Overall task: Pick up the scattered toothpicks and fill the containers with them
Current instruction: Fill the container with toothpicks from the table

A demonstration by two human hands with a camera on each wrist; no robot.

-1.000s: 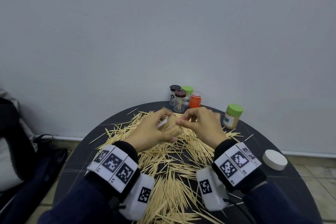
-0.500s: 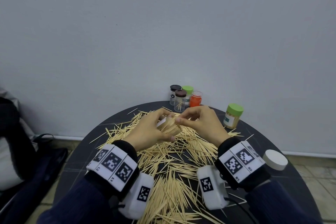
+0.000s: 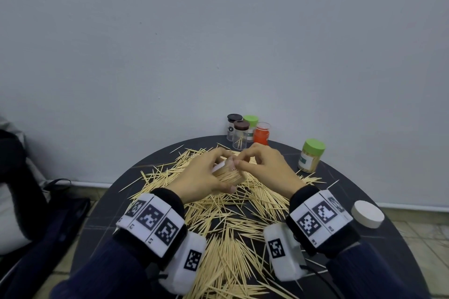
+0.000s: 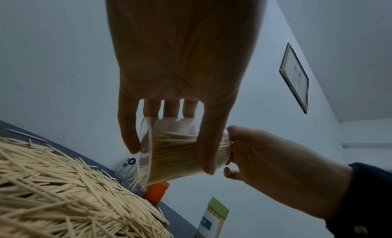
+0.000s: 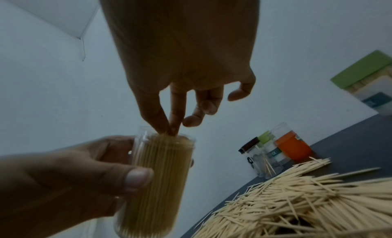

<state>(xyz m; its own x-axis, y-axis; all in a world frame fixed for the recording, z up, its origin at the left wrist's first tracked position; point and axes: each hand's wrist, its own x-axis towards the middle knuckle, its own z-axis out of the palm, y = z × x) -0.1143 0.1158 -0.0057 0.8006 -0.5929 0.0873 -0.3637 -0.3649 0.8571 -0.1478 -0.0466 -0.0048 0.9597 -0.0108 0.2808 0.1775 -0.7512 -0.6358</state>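
Both hands work a clear container packed with toothpicks above the table.

The left hand (image 3: 204, 175) wraps its fingers and thumb round the clear container (image 5: 157, 179), holding it off the dark round table (image 3: 364, 245). The right hand (image 3: 269, 170) pinches thumb and forefinger together at the container's open mouth, on the tips of the toothpicks packed inside; its other fingers curl loosely. Loose toothpicks (image 3: 230, 226) lie heaped under and behind both hands. Beyond the hands stand four small jars (image 3: 245, 132); to the right of the right hand stand a green-lidded jar (image 3: 311, 155) and a white lid (image 3: 368, 213).
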